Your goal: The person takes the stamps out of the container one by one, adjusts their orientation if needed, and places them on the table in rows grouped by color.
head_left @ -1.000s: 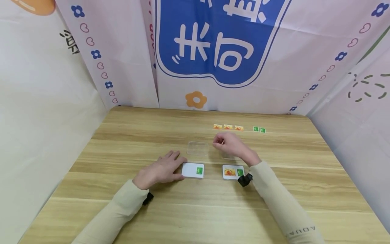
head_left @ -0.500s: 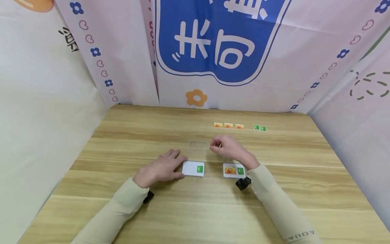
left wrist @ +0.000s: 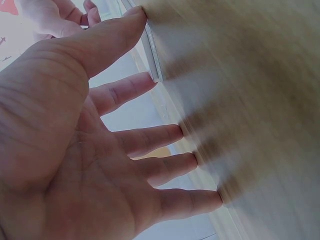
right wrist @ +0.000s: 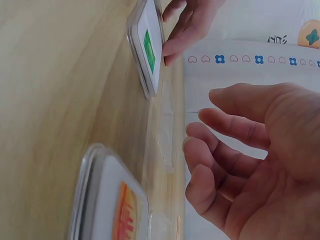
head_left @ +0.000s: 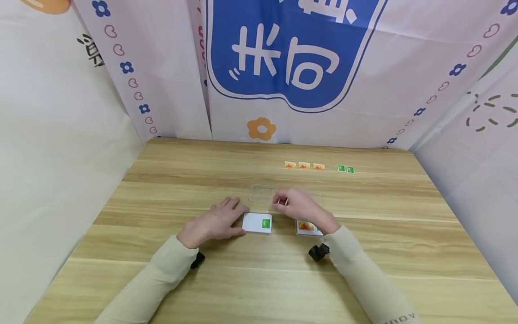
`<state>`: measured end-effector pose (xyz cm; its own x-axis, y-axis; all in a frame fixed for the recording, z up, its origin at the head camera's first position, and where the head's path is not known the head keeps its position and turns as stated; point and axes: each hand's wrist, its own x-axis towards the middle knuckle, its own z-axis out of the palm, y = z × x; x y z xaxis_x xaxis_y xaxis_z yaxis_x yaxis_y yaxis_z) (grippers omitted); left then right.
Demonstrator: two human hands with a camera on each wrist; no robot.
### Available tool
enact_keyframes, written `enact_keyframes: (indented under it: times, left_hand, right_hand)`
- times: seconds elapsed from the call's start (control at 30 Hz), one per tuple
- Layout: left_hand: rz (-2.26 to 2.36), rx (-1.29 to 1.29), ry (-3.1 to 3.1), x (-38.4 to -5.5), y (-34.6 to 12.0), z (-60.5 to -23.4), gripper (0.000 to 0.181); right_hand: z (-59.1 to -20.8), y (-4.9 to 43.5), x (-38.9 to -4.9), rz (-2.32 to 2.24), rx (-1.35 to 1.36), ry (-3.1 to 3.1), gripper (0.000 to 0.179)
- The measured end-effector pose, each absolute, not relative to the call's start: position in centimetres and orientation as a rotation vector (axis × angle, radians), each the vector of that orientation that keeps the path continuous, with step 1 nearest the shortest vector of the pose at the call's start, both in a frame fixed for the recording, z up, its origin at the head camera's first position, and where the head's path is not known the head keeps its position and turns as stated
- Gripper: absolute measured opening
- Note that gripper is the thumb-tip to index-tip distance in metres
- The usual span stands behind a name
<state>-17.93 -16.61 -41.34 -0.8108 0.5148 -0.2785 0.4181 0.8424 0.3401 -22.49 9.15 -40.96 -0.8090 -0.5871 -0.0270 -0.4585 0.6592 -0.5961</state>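
My left hand (head_left: 218,220) rests on the table with fairly straight fingers, index tip and thumb tip at the left end of a flat clear case (head_left: 252,222). The case has a white face with a green stamp-like sticker (head_left: 265,223) at its right. In the left wrist view, the thumb (left wrist: 120,37) touches the edge of that case. My right hand (head_left: 301,207) hovers with loosely bent fingers, partly over a second case (head_left: 303,232) bearing an orange sticker (head_left: 305,226) and a partly hidden green one. In the right wrist view, nothing shows between this hand's fingers (right wrist: 235,127).
Behind the left case lies a clear plastic tray or lid (head_left: 262,193); another clear lid (head_left: 317,196) is partly covered by my right hand. Farther back are several orange stickers (head_left: 304,165) and two green stickers (head_left: 346,168) in a row. A printed cloth (head_left: 226,119) hangs behind the table.
My right hand has moved left and slightly nearer, toward the left case, its forearm now covering more of the right case. The left hand stays in place.
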Motion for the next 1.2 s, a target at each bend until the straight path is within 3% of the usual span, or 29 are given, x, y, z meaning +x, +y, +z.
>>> enact_keyframes:
  times: [1.2]
  left_hand:
    - [0.369, 0.684, 2.659, -18.0, -16.7, -41.4, 0.057]
  right_hand:
    - [-42.2, 7.2, -21.2, -0.762, -0.846, 2.609, 0.007]
